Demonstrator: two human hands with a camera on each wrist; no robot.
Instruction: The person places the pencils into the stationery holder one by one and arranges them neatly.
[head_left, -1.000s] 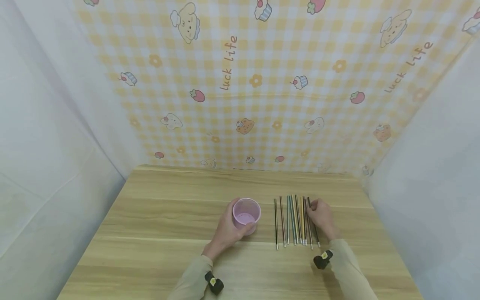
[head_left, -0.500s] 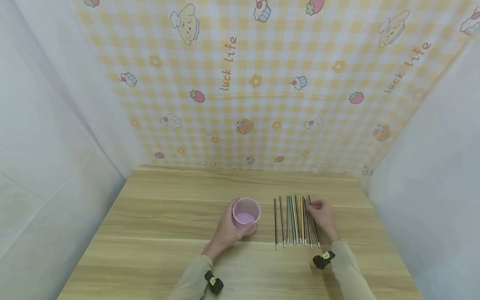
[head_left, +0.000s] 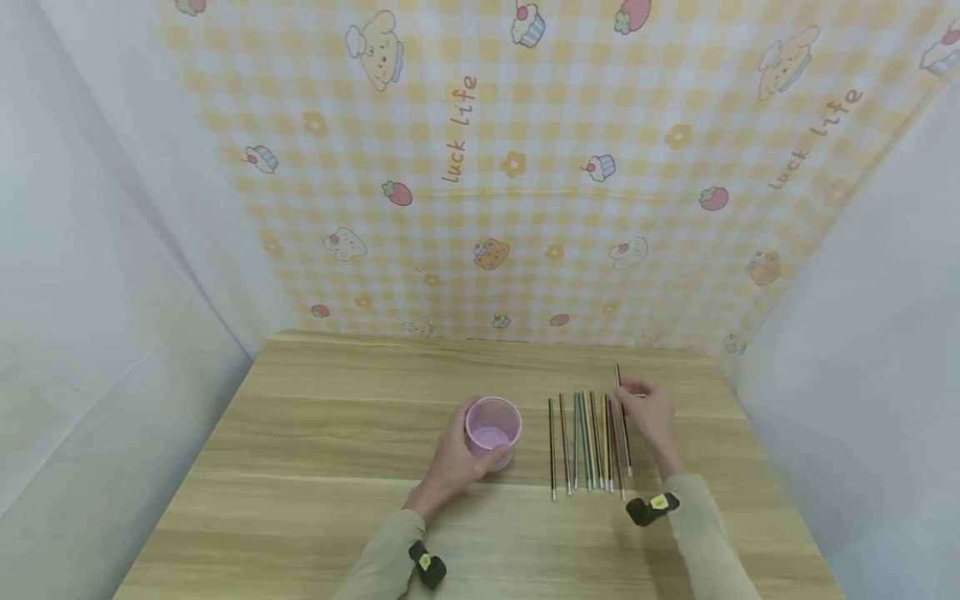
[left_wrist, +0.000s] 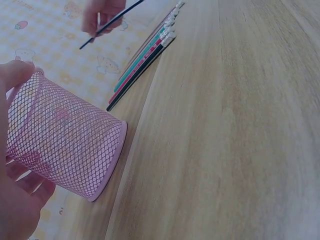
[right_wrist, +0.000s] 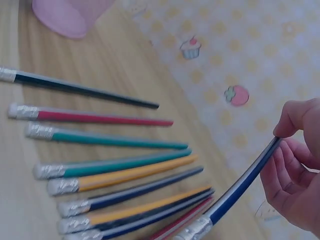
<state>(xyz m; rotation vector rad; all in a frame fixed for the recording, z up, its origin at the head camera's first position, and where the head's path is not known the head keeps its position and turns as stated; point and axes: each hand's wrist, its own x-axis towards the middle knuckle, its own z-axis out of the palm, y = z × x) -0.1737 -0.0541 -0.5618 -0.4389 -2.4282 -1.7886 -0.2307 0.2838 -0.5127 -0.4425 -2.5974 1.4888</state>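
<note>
My left hand (head_left: 455,457) grips a pink mesh pencil cup (head_left: 492,423), fingers on one side and thumb on the other; the cup stands upright on the table with nothing inside. In the left wrist view the cup's mesh wall (left_wrist: 70,135) shows close up. Between thumb and fingers, my right hand (head_left: 649,417) pinches a dark blue pencil (right_wrist: 245,182) with an eraser end, raised over the table. To its left lies a row of several pencils (head_left: 592,442), erasers toward me; in the right wrist view they are black, red, green, yellow and blue.
A wood-grain table (head_left: 330,433) carries everything. Behind it hangs a yellow checked cloth (head_left: 555,217) with cartoon prints. White sheets stand at the left (head_left: 112,250) and right (head_left: 847,350) sides.
My right hand has lifted the pencil off the right end of the row and moved it slightly away from me. The left hand and cup have stayed put.
</note>
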